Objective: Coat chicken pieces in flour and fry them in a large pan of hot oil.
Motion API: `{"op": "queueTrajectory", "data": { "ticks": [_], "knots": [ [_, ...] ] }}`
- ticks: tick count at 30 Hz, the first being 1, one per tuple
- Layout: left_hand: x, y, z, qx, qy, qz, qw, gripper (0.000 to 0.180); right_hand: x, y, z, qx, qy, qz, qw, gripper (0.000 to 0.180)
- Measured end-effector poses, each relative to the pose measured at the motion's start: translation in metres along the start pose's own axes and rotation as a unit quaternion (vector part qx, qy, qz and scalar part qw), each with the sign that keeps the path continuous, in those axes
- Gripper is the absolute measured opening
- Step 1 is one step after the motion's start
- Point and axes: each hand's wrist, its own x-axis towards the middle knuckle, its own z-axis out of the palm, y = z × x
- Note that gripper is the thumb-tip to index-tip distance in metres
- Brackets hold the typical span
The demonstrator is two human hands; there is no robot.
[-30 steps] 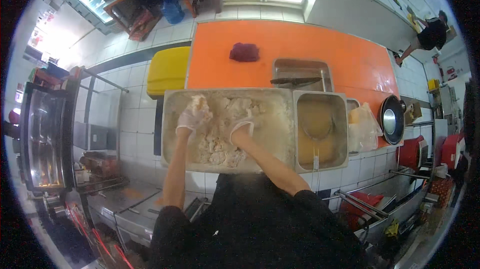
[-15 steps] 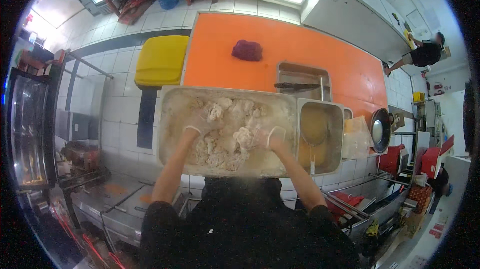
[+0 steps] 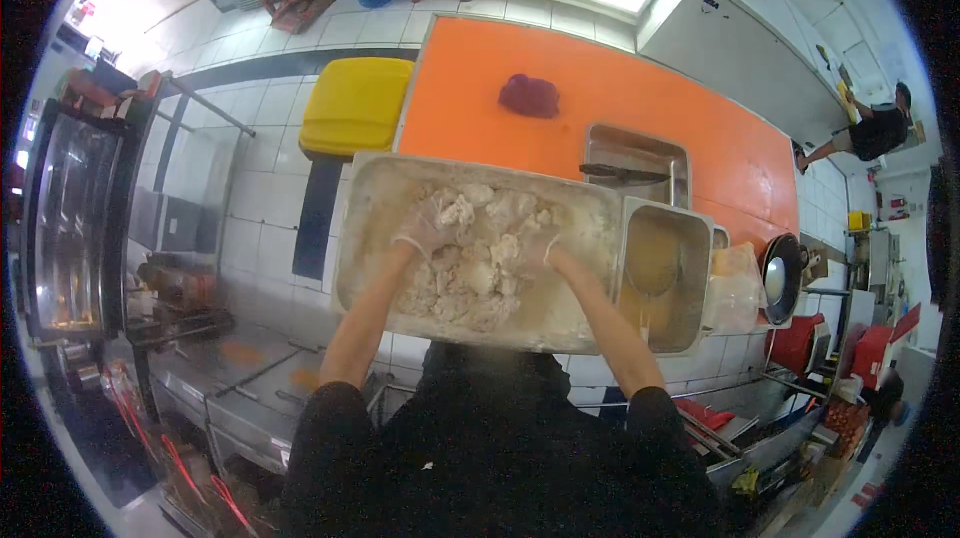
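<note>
A big metal tray (image 3: 352, 268) in front of me holds pale flour and a heap of flour-coated pieces (image 3: 465, 298), perhaps meat. My left hand (image 3: 432, 223), in a clear thin glove, is closed round a floured piece (image 3: 458, 211) at the heap's far left. Gloved the same way, my right hand (image 3: 538, 246) curls against another floured piece (image 3: 505, 251) on the heap's right side. Flour and the pieces partly hide the fingers of both hands.
Right of the tray stands a metal pan of cloudy liquid (image 3: 640, 323) with a strainer (image 3: 653, 273). Behind lie an orange tabletop (image 3: 460, 68), a purple bundle (image 3: 529, 96) and a shallow pan (image 3: 680, 163) with dark tongs (image 3: 625, 174). A yellow bin (image 3: 357, 106) stands left; a person (image 3: 880, 125) far right.
The view has shifted, so the scene sits farther right. My right hand has lifted its floured piece a little away from me; my left hand stays at the heap's left.
</note>
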Motion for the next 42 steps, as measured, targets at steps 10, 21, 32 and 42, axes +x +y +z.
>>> {"op": "queueTrajectory", "data": {
  "ticks": [10, 21, 32, 42],
  "knots": [
    [-0.019, 0.068, -0.008, 0.139, 0.026, -0.051, 0.989, 0.063, -0.024, 0.020, 0.044, 0.139, 0.190, 0.021, 0.972, 0.054],
    [0.033, 0.015, 0.028, 0.389, 0.074, -0.027, 0.918, 0.025, 0.090, -0.002, -0.015, -0.265, 0.312, -0.035, 0.912, 0.044],
    [-0.069, 0.111, 0.022, 0.167, 0.197, 0.007, 0.966, 0.034, -0.109, 0.000, 0.011, -0.195, 0.318, -0.106, 0.922, 0.054],
    [-0.075, -0.128, 0.078, 0.206, 0.038, -0.074, 0.975, 0.026, 0.002, 0.072, 0.100, 0.289, 0.349, 0.220, 0.864, 0.073]
  ]
}}
